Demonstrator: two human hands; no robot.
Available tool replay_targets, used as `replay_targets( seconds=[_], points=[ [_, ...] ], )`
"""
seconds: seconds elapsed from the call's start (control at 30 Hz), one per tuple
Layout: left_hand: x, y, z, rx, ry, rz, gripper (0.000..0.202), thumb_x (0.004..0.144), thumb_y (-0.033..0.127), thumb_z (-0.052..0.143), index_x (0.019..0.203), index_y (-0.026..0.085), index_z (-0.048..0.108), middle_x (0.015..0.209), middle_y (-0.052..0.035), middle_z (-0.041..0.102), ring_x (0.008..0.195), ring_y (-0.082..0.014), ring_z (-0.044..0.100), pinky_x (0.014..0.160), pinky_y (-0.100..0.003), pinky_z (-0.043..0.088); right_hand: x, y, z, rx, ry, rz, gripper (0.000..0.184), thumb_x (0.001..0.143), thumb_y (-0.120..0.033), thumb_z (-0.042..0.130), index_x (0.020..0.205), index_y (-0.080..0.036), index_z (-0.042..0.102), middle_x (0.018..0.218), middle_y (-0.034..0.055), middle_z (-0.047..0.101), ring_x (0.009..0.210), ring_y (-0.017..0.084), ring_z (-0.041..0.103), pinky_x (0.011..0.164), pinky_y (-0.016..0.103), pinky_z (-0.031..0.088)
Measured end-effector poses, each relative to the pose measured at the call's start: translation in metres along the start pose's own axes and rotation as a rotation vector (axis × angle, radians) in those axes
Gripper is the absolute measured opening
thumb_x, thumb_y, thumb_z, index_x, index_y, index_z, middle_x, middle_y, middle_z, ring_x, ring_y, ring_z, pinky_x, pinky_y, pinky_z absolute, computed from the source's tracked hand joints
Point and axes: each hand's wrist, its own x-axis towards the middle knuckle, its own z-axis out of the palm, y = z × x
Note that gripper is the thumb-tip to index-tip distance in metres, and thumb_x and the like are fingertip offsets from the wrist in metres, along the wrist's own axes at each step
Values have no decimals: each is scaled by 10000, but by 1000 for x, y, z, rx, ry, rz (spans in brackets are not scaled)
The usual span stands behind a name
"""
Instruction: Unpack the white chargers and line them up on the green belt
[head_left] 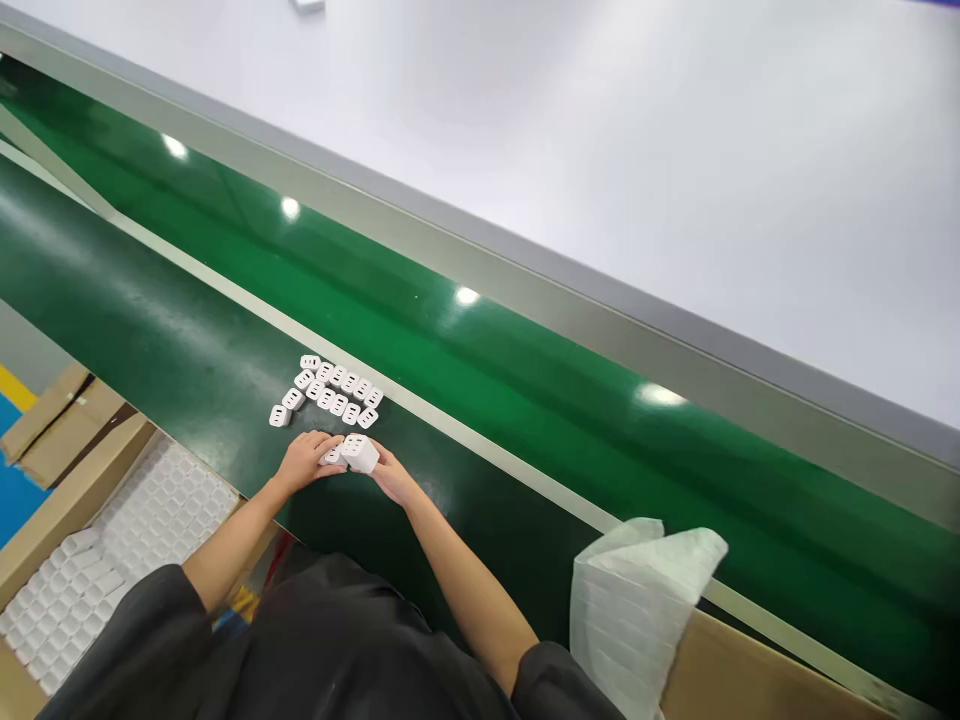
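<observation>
Both my hands rest on the dark green conveyor belt. My left hand and my right hand close from either side on a small cluster of white plug adapters. Just beyond the hands, several more white adapters lie in rows on the belt, faces up.
A cardboard box at lower left holds a white tray of several adapters. At lower right a stack of white foam sheets sits on another cardboard box. A metal rail divides the belt from a pale table beyond.
</observation>
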Motion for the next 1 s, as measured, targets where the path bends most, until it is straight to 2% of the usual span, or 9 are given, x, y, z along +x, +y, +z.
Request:
replay_targets(
  seconds=[0.17,0.37,0.53,0.6,0.7,0.8,0.9,1.0],
  points=[
    [15,-22,-6,125,-45,75,498,889,617,560,1209,252,667,998,-104,675,918,-234,612,820,-350,421,4,6,-20,-92,95,32,451,692,-387,773,1108,-234,690,999,36,721,903,235,669,818,398,550],
    [31,-35,-12,185,-39,91,402,909,558,570,1219,322,669,1095,-97,672,1027,-256,594,933,-388,359,-18,10,-32,-113,122,18,494,684,-339,747,1165,-269,662,1134,36,697,957,239,664,805,380,551],
    [35,-40,-19,164,10,30,438,896,540,598,1257,296,646,1219,-130,638,1133,-305,565,1014,-453,323,-30,12,-31,-114,127,-31,500,673,-333,763,1155,-254,659,1186,49,692,1092,276,635,904,409,518],
    [32,-35,-22,130,19,16,472,881,535,619,1269,265,632,1237,-146,625,1174,-325,547,1045,-481,318,-28,13,-27,-106,128,-55,515,677,-338,777,1169,-257,649,1207,54,688,1139,281,618,949,416,497],
    [21,-13,-25,48,2,27,558,856,529,646,1317,223,574,1288,-159,593,1237,-333,518,1083,-498,336,-18,12,-19,-81,131,-87,510,673,-342,793,1151,-261,634,1203,54,685,1150,275,613,974,416,483],
    [8,16,-20,-62,-69,64,706,839,521,661,1436,225,428,1418,-143,505,1306,-299,490,1084,-439,410,-7,11,-13,-49,103,-105,474,682,-349,788,1115,-260,615,1159,46,690,1105,258,628,931,396,501],
    [2,39,-11,-150,-125,30,726,886,448,611,1509,259,290,1494,-128,422,1277,-262,531,945,-362,532,0,9,-11,-34,47,-93,456,672,-335,787,1080,-248,603,1073,35,702,1010,236,650,861,367,514],
    [4,47,-5,-209,-157,-36,659,919,357,553,1512,278,276,1469,-129,436,1074,-208,639,738,-289,576,-1,9,-14,-45,4,-67,426,637,-312,803,1009,-228,612,974,17,706,922,211,653,819,339,508]
  ],
)
